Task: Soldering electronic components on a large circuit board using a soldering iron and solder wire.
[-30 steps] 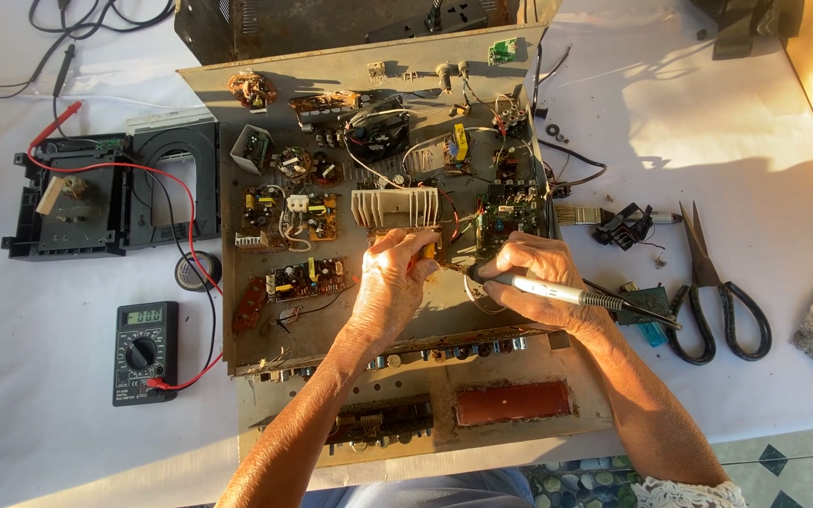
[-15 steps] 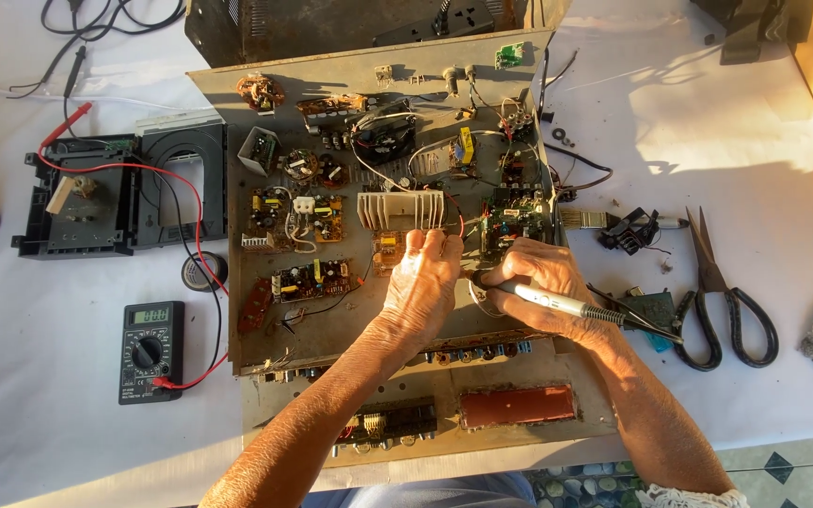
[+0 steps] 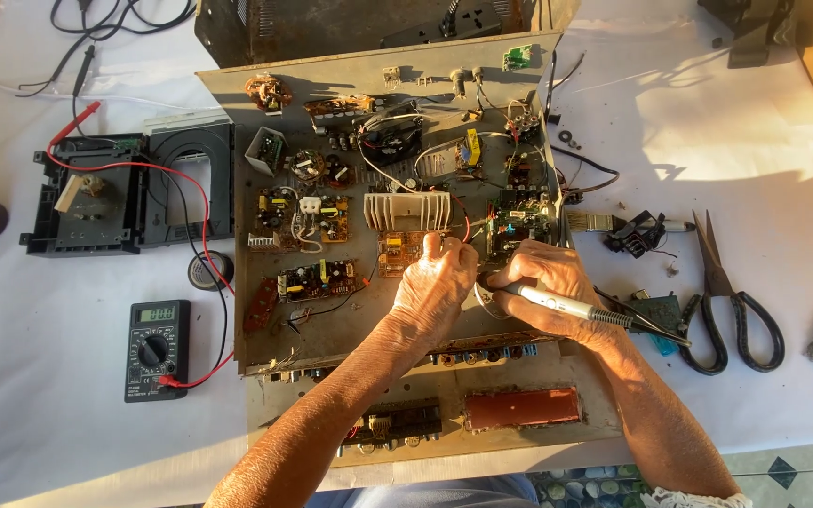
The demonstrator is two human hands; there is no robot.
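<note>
An open amplifier chassis (image 3: pixel 331 310) lies on the table, filled with small circuit boards, wires and a white finned heat sink (image 3: pixel 406 210). My left hand (image 3: pixel 435 287) rests on the chassis just below the heat sink, its fingertips pinched on a red wire (image 3: pixel 466 230) by an orange board (image 3: pixel 397 249). My right hand (image 3: pixel 552 287) grips a white pen-shaped soldering iron (image 3: pixel 562 304), tip pointing left toward my left hand, next to a green board (image 3: pixel 519 224). The tip itself is hidden between the hands.
A digital multimeter (image 3: pixel 156 350) with red leads lies at the left, below a black disc drive tray (image 3: pixel 124 193). Black-handled scissors (image 3: pixel 731 296), a brush (image 3: pixel 604 222) and small parts sit to the right. A dark casing (image 3: pixel 331 23) stands behind the chassis.
Both hands have shifted right and slightly up over the chassis, closing together near the green board. The view has also drifted a little.
</note>
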